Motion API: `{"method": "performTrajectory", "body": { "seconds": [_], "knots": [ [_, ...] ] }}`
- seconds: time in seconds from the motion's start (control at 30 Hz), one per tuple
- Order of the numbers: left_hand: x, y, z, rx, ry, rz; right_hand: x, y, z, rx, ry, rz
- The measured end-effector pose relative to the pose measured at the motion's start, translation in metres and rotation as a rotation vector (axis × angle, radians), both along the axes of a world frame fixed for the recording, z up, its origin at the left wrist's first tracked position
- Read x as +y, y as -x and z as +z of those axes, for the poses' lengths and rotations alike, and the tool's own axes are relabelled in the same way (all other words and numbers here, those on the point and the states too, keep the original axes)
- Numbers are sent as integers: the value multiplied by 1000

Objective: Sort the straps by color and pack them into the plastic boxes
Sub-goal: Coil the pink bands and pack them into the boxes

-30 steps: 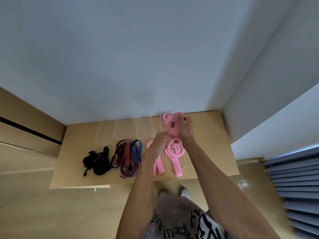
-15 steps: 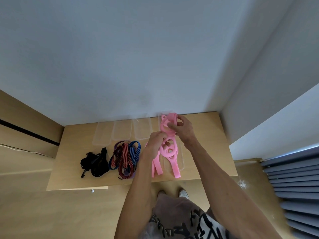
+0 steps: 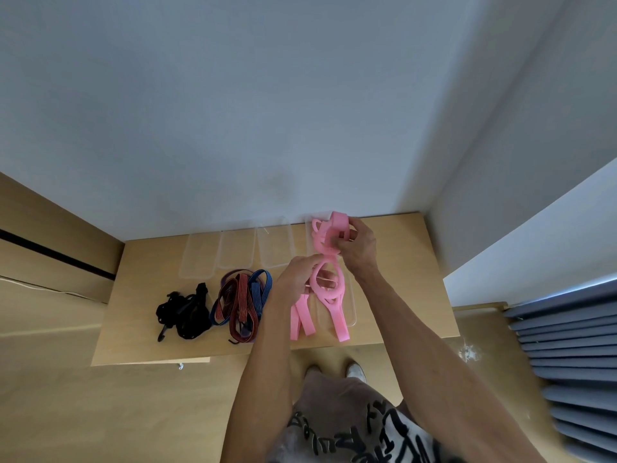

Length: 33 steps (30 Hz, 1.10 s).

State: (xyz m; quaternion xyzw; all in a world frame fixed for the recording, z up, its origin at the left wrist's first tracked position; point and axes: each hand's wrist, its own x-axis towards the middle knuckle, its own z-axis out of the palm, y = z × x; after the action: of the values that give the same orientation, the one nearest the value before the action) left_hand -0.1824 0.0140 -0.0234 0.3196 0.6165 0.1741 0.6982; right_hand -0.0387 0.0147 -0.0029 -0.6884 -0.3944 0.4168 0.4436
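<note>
My right hand (image 3: 355,247) grips the coiled upper part of a pink strap (image 3: 329,235) above the rightmost clear plastic box (image 3: 350,307). My left hand (image 3: 297,279) pinches the same strap's lower loops, whose tails (image 3: 339,319) hang into that box. More pink strap ends (image 3: 300,320) lie on the table left of the box. A tangle of red and blue striped straps (image 3: 242,300) sits further left, and a heap of black straps (image 3: 183,312) lies beyond it. Three clear boxes (image 3: 235,250) stand in a row against the wall.
The wooden table (image 3: 400,285) stands in a corner, white walls behind it and to its right. My feet (image 3: 334,370) are at its front edge. Grey slatted blinds (image 3: 574,362) fill the lower right; wooden panelling runs along the left.
Both hands have shifted slightly with the pink strap; the coil in my right hand has moved back toward the wall and the lower loops have spread open over the box.
</note>
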Motion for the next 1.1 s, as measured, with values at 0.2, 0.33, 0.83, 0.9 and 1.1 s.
{"method": "performTrajectory", "body": {
  "seconds": [0.2, 0.33, 0.83, 0.9, 1.1],
  "knots": [
    [4, -1, 9, -272, 92, 142, 1, 1, -3, -143, -114, -35],
    [9, -7, 14, -347, 126, 307, -4, 5, -9, -232, -174, 80],
    [8, 5, -3, -313, 107, 506, 6, -1, 10, 249, 333, 554],
    [11, 6, -3, -248, 39, 505, 7, 0, 10, 297, 341, 532],
    [11, 7, -3, -259, -46, 479, 7, -1, 1, 272, 292, 405]
  ]
}}
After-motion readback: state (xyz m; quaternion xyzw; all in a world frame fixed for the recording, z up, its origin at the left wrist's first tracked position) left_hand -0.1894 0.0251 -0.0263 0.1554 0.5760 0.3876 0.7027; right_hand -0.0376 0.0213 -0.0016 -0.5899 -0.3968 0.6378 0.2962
